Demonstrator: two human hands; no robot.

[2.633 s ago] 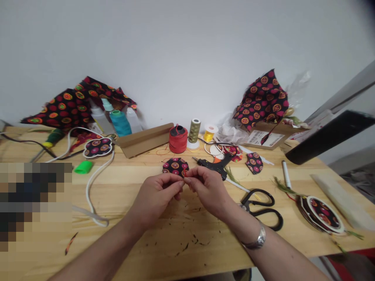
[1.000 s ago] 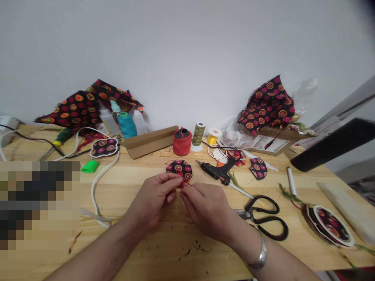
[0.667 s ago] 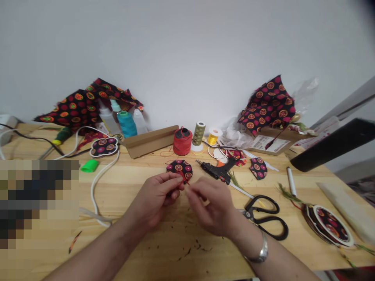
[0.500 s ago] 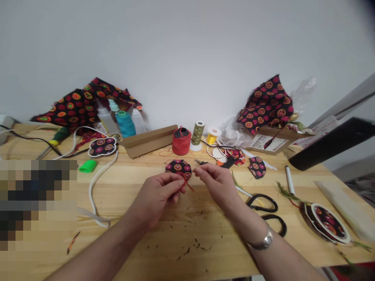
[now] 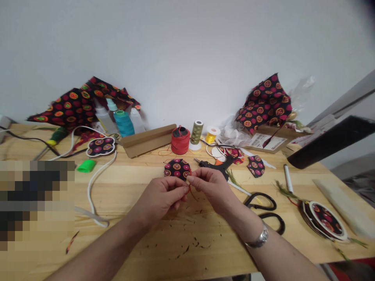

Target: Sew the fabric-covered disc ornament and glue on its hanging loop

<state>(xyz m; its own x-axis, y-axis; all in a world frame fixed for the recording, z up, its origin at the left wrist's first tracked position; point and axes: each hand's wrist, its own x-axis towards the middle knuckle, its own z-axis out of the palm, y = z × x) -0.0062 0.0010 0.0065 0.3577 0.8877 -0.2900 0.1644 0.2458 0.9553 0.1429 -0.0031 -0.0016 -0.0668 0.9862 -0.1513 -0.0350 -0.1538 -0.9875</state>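
Observation:
My left hand (image 5: 160, 199) and my right hand (image 5: 211, 187) meet above the middle of the wooden table (image 5: 140, 234), fingertips pinched together. Between them runs a thin red cord (image 5: 189, 190); both hands pinch it. Just behind the fingertips lies a round patch of black fabric with red and orange dots (image 5: 177, 169). A silver bracelet (image 5: 259, 239) sits on my right wrist.
Black scissors (image 5: 265, 210) lie right of my right hand, a black glue gun (image 5: 215, 165) behind it. Red, olive and yellow thread spools (image 5: 179, 139) stand at the back by a cardboard strip (image 5: 146, 139). A white cable (image 5: 95, 183) loops on the left. Fabric-covered discs (image 5: 324, 214) rest far right.
My right hand drew away to the right from my left hand half a second ago and has come back, so the fingertips touch again on the red cord.

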